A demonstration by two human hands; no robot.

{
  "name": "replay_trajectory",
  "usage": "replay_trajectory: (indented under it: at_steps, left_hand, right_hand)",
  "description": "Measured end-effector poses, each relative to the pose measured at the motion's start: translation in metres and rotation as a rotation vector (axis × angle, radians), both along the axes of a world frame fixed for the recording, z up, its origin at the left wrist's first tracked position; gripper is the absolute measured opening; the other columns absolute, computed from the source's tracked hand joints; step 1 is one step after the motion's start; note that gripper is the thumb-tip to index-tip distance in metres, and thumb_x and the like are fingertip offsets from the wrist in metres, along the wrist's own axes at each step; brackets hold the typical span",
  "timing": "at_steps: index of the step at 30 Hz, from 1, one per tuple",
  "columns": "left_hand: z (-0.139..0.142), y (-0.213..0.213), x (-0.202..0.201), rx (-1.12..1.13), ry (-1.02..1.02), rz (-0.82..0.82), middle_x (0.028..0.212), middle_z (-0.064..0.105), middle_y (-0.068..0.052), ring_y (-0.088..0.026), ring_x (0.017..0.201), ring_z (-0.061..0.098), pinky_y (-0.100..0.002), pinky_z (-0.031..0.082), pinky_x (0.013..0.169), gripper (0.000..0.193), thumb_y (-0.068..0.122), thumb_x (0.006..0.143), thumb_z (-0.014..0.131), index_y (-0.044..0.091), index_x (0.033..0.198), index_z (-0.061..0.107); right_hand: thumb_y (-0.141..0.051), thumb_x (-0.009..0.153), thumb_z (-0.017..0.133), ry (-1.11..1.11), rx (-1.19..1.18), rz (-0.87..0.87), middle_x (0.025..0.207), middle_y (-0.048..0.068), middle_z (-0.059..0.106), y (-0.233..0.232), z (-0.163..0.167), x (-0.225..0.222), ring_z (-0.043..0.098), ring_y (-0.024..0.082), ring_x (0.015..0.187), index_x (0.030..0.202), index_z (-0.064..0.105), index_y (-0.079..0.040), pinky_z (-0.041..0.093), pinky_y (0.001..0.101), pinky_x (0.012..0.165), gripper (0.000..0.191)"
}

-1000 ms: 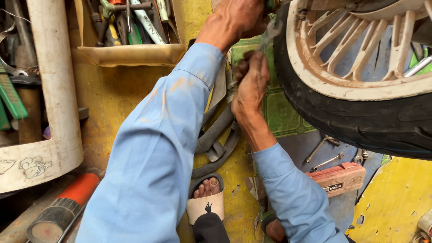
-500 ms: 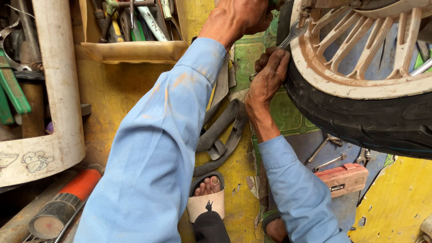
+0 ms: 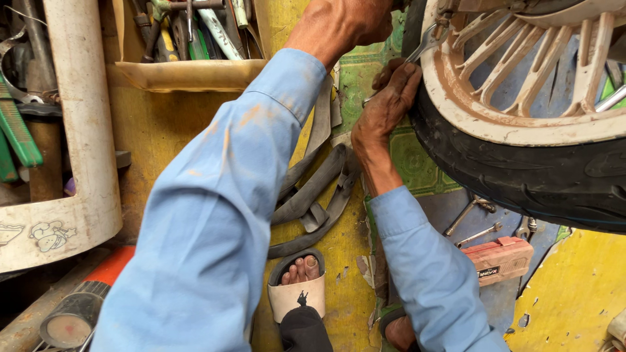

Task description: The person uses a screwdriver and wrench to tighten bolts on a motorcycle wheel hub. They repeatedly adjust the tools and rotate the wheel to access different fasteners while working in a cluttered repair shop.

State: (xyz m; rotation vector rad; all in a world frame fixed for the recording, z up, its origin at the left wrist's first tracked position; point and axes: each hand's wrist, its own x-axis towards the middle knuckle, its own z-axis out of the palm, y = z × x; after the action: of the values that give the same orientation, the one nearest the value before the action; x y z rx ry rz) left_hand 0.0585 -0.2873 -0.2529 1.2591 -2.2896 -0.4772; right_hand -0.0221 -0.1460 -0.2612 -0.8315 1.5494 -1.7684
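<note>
A wheel with a black tyre (image 3: pixel 521 176) and a dirty cream spoked rim (image 3: pixel 482 117) fills the upper right. My right hand (image 3: pixel 386 107) is pressed against the tyre's left side and holds a silver spanner (image 3: pixel 427 40) that reaches up to the rim's top left. My left hand (image 3: pixel 342 23) is at the top edge just left of the wheel. Its fingers are hidden behind the tyre and the frame edge, so what it holds does not show. Both arms wear light blue sleeves.
A cardboard tray of hand tools (image 3: pixel 189 39) sits at the top left, beside a white pipe (image 3: pixel 78 130). Strips of black inner tube (image 3: pixel 313 195) lie on the yellow floor. Loose spanners (image 3: pixel 473 225) and a red case (image 3: pixel 499 257) lie under the wheel. A sandalled foot (image 3: pixel 298 280) is below.
My right hand has moved up and to the right, from beside the tyre's lower edge onto its side, bringing the spanner to the rim. My left hand stays at the top.
</note>
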Motion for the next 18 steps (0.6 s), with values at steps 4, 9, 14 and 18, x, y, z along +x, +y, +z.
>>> replay_trajectory:
  at_steps: [4,9,14,18]
  left_hand:
    - [0.003,-0.001,0.000,0.010,0.004,0.001,0.062,0.069,-0.018,-0.031,0.046,0.068,-0.045,0.052,0.036,0.017,0.024,0.080,0.075,0.007,0.080,0.077]
    - [0.004,-0.003,0.002,0.023,0.021,0.007,0.061,0.069,-0.018,-0.032,0.045,0.067,-0.046,0.051,0.035,0.015,0.022,0.078,0.075,0.007,0.080,0.077]
    - [-0.001,-0.003,0.000,-0.024,0.033,0.009,0.060,0.069,-0.017,-0.033,0.049,0.067,-0.046,0.051,0.034,0.016,0.023,0.077,0.076,0.007,0.079,0.077]
    - [-0.005,-0.002,-0.001,-0.112,0.051,0.000,0.060,0.070,-0.017,-0.032,0.048,0.067,-0.047,0.053,0.038,0.021,0.028,0.078,0.078,0.007,0.079,0.078]
  right_hand:
    - [-0.038,0.114,0.045,-0.016,-0.038,0.004,0.083,-0.001,0.041,-0.003,-0.001,0.004,0.035,0.012,0.076,0.097,0.052,-0.009,0.035,0.0295,0.073,0.035]
    - [-0.040,0.113,0.045,-0.033,-0.067,-0.005,0.084,-0.001,0.042,-0.011,-0.002,0.004,0.036,0.012,0.077,0.096,0.051,-0.009,0.035,0.0294,0.073,0.036]
    - [-0.040,0.113,0.046,-0.058,-0.093,-0.002,0.084,-0.001,0.041,-0.015,-0.003,0.003,0.035,0.012,0.076,0.096,0.052,-0.008,0.034,0.0296,0.072,0.036]
    - [-0.041,0.113,0.046,-0.062,-0.081,0.014,0.084,-0.001,0.041,-0.016,-0.002,0.001,0.035,0.012,0.077,0.097,0.052,-0.008,0.035,0.0300,0.073,0.037]
